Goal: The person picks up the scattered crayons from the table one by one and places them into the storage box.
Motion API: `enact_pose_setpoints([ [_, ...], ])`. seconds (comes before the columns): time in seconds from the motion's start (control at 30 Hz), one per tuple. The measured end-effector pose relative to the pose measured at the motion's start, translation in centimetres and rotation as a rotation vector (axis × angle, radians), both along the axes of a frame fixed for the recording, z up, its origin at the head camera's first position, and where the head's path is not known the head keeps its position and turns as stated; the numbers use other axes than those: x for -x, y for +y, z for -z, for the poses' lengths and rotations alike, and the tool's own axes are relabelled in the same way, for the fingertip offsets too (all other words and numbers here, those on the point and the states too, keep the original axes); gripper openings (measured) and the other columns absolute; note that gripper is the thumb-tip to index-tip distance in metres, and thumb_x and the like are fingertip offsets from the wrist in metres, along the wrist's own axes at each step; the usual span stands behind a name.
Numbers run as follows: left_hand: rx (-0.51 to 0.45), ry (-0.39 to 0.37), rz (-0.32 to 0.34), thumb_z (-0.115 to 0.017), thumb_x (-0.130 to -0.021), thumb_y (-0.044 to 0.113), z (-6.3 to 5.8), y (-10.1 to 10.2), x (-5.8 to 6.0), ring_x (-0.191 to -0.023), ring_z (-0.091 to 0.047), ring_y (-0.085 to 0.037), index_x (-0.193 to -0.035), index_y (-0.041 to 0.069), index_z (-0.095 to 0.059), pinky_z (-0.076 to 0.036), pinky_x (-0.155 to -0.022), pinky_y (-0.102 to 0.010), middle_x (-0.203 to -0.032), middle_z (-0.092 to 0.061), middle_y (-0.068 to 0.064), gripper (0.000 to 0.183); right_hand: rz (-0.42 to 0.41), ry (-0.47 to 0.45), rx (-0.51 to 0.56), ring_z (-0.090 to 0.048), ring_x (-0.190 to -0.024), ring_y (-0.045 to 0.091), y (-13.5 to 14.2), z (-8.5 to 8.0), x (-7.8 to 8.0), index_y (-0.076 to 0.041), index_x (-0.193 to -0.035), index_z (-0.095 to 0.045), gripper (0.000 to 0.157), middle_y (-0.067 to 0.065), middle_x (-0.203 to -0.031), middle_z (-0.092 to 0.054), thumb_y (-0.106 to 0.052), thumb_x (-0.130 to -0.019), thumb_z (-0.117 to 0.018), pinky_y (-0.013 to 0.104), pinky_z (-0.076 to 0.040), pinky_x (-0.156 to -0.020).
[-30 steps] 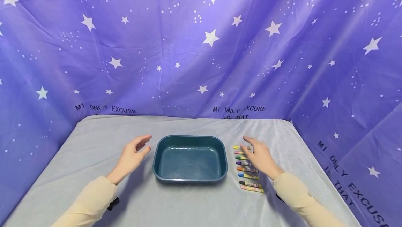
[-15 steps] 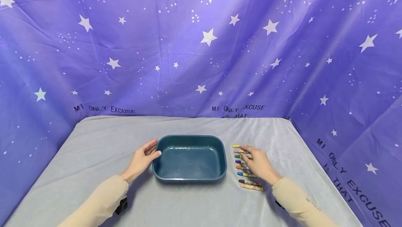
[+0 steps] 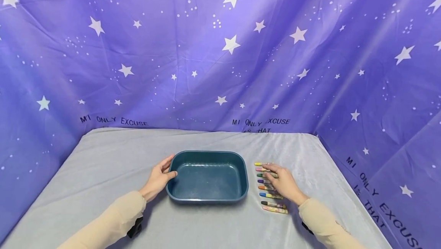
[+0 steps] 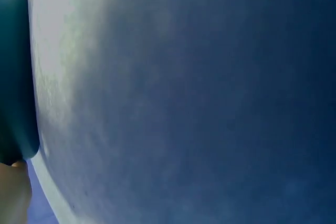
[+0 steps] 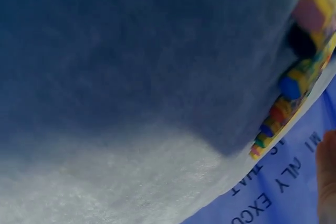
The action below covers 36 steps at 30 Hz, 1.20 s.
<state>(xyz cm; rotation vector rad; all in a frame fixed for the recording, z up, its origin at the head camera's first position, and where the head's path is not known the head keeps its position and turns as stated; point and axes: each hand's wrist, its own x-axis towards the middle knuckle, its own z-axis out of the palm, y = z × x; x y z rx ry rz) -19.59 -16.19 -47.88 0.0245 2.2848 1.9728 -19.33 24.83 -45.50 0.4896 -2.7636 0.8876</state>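
A dark teal plastic tub stands upright on the table with nothing inside. My left hand grips its left rim, thumb over the edge and fingers against the outer wall. The tub's side fills the left edge of the left wrist view. To the right lie several paper-wrapped crayons in a column, from yellow at the far end through green and blue to black. My right hand is low over the far crayons, thumb and fingertips bent around the green one, partly hiding the row.
A grey cloth covers the table. Purple curtains with white stars rise behind the table and on both sides. A dark wrist-worn device shows under the left sleeve.
My left hand has moved right from beside the tub and taken hold of its rim. My right hand has lowered onto the crayons, thumb and fingertips drawing closer together. Crayons and tub stay put.
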Motion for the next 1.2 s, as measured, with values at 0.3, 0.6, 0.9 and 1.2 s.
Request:
enact_pose_setpoints([
  [0.3, 0.006, -0.034, -0.069, -0.056, -0.083, 0.001, 0.0, 0.4, -0.1, -0.129, -0.039, -0.024, -0.142, 0.012, -0.030, -0.041, -0.099, -0.033, -0.142, -0.038, -0.015, 0.065, 0.018, -0.138, 0.216, -0.059, -0.104, 0.031, 1.0, 0.3, 3.5, 0.000, -0.116, -0.061, 0.030, 0.016, -0.114, -0.063, -0.009, -0.087, -0.057, 0.041, -0.049, -0.088],
  [0.6, -0.023, -0.020, -0.103, -0.055, -0.082, -0.002, -0.1, 0.8, -0.4, -0.128, -0.040, -0.024, -0.141, 0.009, -0.033, -0.041, -0.091, -0.014, -0.140, -0.040, -0.016, 0.064, 0.027, -0.266, 0.391, -0.063, -0.097, 0.029, 2.7, 1.1, 7.1, 0.005, -0.110, -0.062, 0.028, 0.023, -0.108, -0.063, -0.003, -0.083, -0.062, 0.018, -0.051, -0.079],
  [0.9, 0.005, -0.024, -0.100, -0.055, -0.083, -0.001, 0.0, 0.6, -0.2, -0.128, -0.039, -0.022, -0.142, 0.011, -0.032, -0.040, -0.098, -0.026, -0.141, -0.039, -0.014, 0.065, -0.006, -0.379, 0.378, -0.065, -0.093, 0.021, 3.6, 2.0, 7.9, 0.006, -0.111, -0.061, 0.034, 0.023, -0.108, -0.063, -0.005, -0.079, -0.066, 0.018, -0.051, -0.077],
  [1.2, 0.013, -0.027, -0.096, -0.055, -0.083, -0.001, 0.1, 0.5, -0.3, -0.128, -0.040, -0.022, -0.142, 0.012, -0.032, -0.043, -0.096, -0.027, -0.141, -0.039, -0.014, 0.064, 0.004, -0.422, 0.312, -0.063, -0.087, 0.016, 3.5, 2.9, 8.0, 0.004, -0.107, -0.064, 0.033, 0.020, -0.105, -0.065, -0.004, -0.076, -0.069, 0.020, -0.051, -0.070],
])
